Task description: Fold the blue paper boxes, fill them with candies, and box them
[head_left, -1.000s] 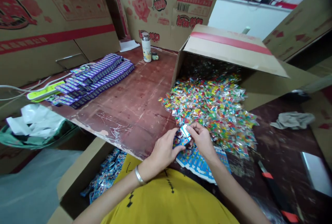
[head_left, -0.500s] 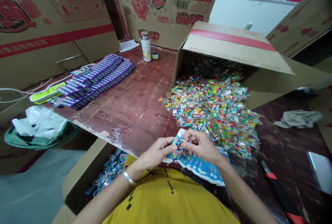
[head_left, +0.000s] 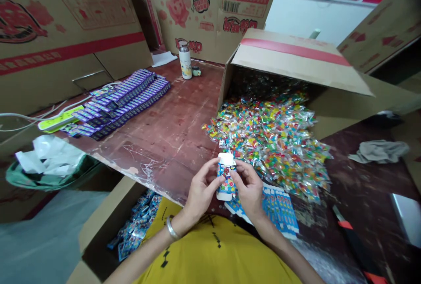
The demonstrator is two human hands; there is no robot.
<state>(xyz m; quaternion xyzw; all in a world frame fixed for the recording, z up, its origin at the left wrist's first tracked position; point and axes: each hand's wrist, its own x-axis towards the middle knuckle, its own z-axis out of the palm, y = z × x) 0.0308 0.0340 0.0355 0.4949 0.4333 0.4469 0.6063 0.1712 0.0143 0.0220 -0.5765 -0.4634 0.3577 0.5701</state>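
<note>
Between my two hands is a small blue printed candy box [head_left: 226, 179], its white end flaps standing out at top and bottom. My left hand [head_left: 204, 187] grips its left edge, thumb across the front. On the other side my right hand [head_left: 249, 186] grips the right edge, thumb on the printed face. Under and beside my right hand lies a fanned stack of flat blue cartons [head_left: 279, 209]. Just beyond, a heap of clear candy packets [head_left: 269, 139] with coloured sweets spills out of a cardboard box [head_left: 296, 54] lying on its side.
Purple boxes [head_left: 128, 100] stand in rows at the left, near a green power strip [head_left: 61, 119]. A thermos [head_left: 185, 61] stands at the back. A box cutter [head_left: 353, 240] and grey cloth [head_left: 378, 151] lie right. Blue packs fill an open carton [head_left: 108, 214] below the table edge.
The candy box has turned upright and faces me, its front now showing. Both hands have shifted to hold its two sides, and more of the flat carton stack is uncovered.
</note>
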